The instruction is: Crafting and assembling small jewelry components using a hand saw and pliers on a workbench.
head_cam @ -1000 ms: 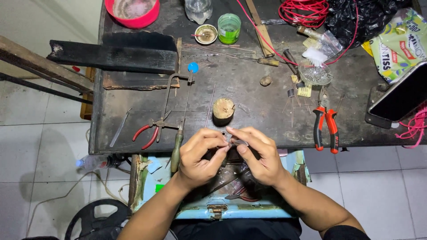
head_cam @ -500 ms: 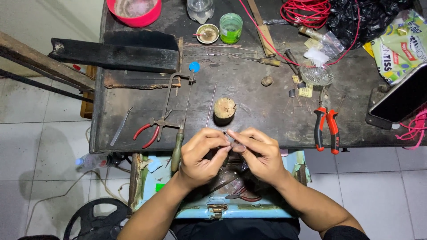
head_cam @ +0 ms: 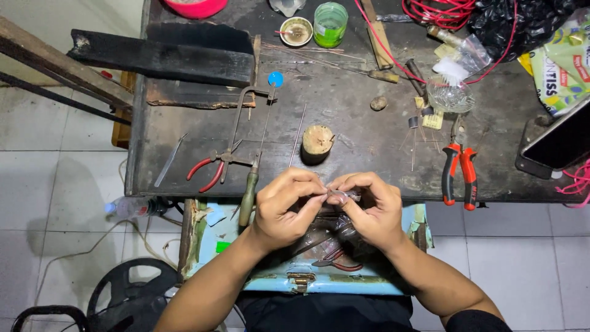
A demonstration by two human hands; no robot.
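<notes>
Both hands meet at the near edge of the dark, scarred metal workbench (head_cam: 369, 141). The left hand (head_cam: 286, 206) and right hand (head_cam: 372, 206) pinch a small silvery metal piece (head_cam: 337, 195) between fingertips, above an open pale-blue drawer (head_cam: 215, 230).

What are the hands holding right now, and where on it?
Both hands, left and right, pinch a small silvery metal piece between their fingertips, one at each end. What it is cannot be told.
</notes>
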